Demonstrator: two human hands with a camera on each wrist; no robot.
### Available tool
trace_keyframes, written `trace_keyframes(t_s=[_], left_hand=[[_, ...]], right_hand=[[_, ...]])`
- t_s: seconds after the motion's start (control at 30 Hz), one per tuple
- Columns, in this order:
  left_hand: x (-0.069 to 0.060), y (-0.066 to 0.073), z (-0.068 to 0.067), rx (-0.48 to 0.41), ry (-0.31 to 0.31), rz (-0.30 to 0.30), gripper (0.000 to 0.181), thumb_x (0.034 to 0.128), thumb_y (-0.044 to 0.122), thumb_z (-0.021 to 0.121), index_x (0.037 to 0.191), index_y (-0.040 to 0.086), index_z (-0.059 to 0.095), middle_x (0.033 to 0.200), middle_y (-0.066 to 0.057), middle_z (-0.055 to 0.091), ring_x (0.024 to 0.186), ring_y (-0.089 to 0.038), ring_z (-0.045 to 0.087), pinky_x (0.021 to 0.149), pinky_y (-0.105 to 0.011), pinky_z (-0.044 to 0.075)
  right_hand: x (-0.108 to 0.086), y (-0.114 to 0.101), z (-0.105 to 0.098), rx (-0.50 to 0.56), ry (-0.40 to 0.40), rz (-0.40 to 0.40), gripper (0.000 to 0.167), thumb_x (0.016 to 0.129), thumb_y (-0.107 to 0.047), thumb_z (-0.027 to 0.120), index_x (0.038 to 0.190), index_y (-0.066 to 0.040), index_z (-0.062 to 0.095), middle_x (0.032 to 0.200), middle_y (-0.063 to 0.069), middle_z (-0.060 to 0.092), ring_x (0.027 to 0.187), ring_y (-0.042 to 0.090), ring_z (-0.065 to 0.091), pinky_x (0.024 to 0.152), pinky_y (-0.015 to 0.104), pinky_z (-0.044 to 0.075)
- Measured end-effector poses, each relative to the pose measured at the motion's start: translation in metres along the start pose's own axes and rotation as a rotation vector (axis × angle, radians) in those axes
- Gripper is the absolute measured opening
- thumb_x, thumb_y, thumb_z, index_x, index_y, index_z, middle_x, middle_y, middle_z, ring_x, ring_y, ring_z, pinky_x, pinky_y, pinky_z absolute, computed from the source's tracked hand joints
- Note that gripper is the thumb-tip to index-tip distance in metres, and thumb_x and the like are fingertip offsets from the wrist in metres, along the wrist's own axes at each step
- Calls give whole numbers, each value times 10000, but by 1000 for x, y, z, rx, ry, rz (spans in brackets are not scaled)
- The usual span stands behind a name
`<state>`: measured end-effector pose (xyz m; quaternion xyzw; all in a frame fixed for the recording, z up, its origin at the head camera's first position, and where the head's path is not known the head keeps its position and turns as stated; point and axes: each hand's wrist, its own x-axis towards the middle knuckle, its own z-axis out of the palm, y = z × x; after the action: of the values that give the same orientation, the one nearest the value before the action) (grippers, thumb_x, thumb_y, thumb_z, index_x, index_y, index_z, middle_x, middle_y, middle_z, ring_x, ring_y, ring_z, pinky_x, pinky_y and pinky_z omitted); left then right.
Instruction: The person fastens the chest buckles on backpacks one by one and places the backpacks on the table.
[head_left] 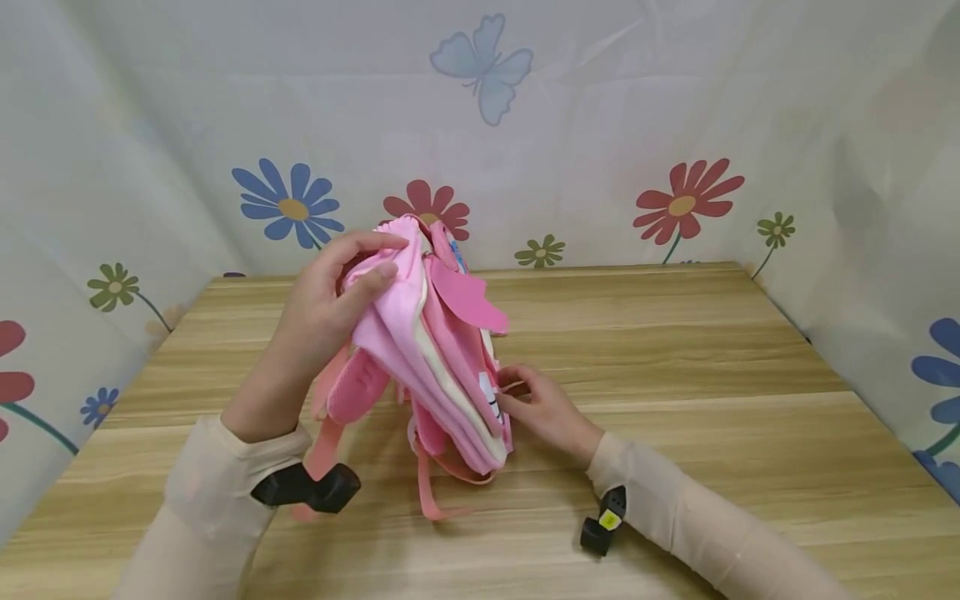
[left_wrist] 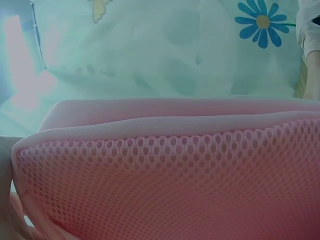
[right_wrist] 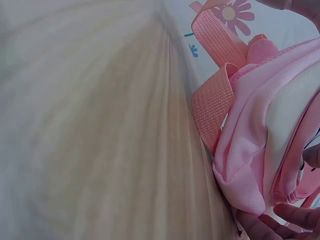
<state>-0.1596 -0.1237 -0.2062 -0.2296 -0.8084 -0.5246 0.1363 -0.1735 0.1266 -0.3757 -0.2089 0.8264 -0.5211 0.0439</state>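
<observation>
A pink backpack (head_left: 420, 333) with cream trim stands tilted on the wooden table, its straps hanging to the left and front. My left hand (head_left: 322, 312) grips its upper end, thumb on the near side. At the lower right side of the bag, my right hand (head_left: 543, 408) has its fingers bent against the white patch there; the fingertips are partly hidden. Pink mesh (left_wrist: 175, 185) of the bag fills the lower part of the left wrist view. In the right wrist view, fingers (right_wrist: 295, 217) touch the bag's lower edge beside an orange-pink strap (right_wrist: 214, 107).
The wooden table (head_left: 675, 333) extends around the bag. Behind it and at both sides hangs a white cloth (head_left: 585, 133) printed with flowers and a butterfly. A black wrist camera (head_left: 307, 489) is on the left sleeve, another (head_left: 603, 521) on the right.
</observation>
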Motion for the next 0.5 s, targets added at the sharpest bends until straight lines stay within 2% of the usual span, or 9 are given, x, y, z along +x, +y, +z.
trace_keyframes(t_s=[0.2, 0.3, 0.5], left_hand=[[4, 7, 4, -1, -4, 2, 327, 919, 212, 559, 1206, 65, 614, 1219, -83, 555, 1052, -155, 510, 790, -120, 499], [5, 8, 7, 11, -2, 11, 325, 917, 220, 553, 1198, 73, 624, 1229, -86, 554, 1075, -154, 497, 830, -149, 481], [5, 6, 13, 65, -30, 67, 350, 900, 216, 544, 1223, 100, 614, 1283, -108, 510, 1167, -201, 439, 911, -370, 477]], right_hand=[[0, -2, 3, 20, -8, 6, 350, 947, -129, 566, 1229, 75, 533, 1182, 240, 610, 1084, 344, 609, 964, 448, 501], [0, -2, 3, 18, -7, -1, 343, 949, -120, 559, 1225, 81, 532, 1180, 243, 611, 1083, 347, 609, 961, 449, 501], [-1, 0, -2, 3, -18, -14, 329, 956, -125, 540, 1225, 64, 542, 1168, 221, 627, 1078, 322, 607, 960, 412, 491]])
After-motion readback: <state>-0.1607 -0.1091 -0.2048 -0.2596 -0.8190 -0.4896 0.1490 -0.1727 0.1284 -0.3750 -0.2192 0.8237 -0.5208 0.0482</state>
